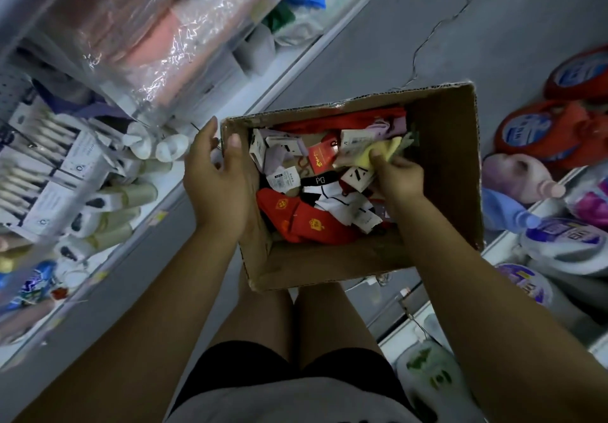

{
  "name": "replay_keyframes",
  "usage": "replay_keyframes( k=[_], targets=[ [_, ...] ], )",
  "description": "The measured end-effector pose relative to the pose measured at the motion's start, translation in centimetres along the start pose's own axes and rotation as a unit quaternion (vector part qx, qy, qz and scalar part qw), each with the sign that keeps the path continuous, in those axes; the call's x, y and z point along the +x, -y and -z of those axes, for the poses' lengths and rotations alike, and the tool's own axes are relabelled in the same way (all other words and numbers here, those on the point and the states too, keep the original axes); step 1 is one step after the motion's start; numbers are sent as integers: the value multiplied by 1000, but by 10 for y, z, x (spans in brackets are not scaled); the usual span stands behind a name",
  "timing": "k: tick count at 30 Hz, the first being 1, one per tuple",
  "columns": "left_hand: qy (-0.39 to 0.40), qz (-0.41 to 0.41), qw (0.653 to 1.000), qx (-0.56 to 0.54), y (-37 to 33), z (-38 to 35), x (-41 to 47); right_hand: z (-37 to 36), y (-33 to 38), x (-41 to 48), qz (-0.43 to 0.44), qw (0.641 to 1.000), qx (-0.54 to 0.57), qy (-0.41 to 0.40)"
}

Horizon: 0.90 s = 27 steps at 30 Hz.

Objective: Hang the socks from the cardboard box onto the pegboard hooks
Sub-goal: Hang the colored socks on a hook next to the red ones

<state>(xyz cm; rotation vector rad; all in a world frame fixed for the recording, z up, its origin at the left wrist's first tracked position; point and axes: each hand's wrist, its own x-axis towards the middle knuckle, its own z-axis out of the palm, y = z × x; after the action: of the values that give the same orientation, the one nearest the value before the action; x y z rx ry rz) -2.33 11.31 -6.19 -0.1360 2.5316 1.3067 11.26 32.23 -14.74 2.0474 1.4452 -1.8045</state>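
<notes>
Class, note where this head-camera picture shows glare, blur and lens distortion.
Head view: glare streaks the plastic-wrapped bundles upper left; the packaged socks at left are blurred; the wide lens slants the shelf edge; the cardboard box and the yellow sock in the right hand look sharper.

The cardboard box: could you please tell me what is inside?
Tagged socks: red socks, a black-and-white pair, yellow socks gripped by the right hand. They hide anything beneath them.

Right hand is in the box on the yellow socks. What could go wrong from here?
1. The right hand has its grip on the yellow socks amid a loose tangle; neighbouring tagged pairs may snag and lift out too.
2. The left hand holds the cardboard box by one wall only, so it could tilt and spill when the pull comes.
</notes>
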Motion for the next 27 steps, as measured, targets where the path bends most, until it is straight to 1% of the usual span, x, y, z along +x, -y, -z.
replay_keyframes(
  k=[2,3,4,5,6,8,9,10,11,13,16,20,24,27],
  targets=[
    [-25,-42,998,50,-10,7,-23,9,8,-41,18,998,38,48],
    [-18,-63,996,65,-17,11,-36,15,12,-62,21,996,56,72],
    [11,-56,996,63,-25,16,-47,20,16,-83,22,993,68,95],
    [60,-15,997,48,-33,20,-58,26,20,-103,21,990,78,119],
    [124,50,991,25,-40,24,-68,31,24,-122,22,986,85,141],
    [233,195,952,-38,-52,31,-85,39,32,-158,31,979,87,181],
    [261,253,928,-78,-56,35,-91,42,36,-174,39,975,90,199],
    [270,291,909,-129,-59,39,-97,43,38,-188,48,971,91,215],
    [265,308,896,-178,-62,45,-103,44,41,-201,56,968,90,227],
    [230,298,890,-258,-66,57,-112,43,44,-222,72,964,81,242],
    [162,260,880,-362,-71,84,-126,34,43,-248,95,959,56,260],
    [59,203,869,-448,-70,134,-134,17,40,-281,125,944,-5,306],
    [-50,137,872,-467,-53,193,-134,-8,32,-315,146,930,-59,331],
    [-142,88,900,-402,-28,236,-137,-35,24,-344,158,926,-73,334]
  ],
)
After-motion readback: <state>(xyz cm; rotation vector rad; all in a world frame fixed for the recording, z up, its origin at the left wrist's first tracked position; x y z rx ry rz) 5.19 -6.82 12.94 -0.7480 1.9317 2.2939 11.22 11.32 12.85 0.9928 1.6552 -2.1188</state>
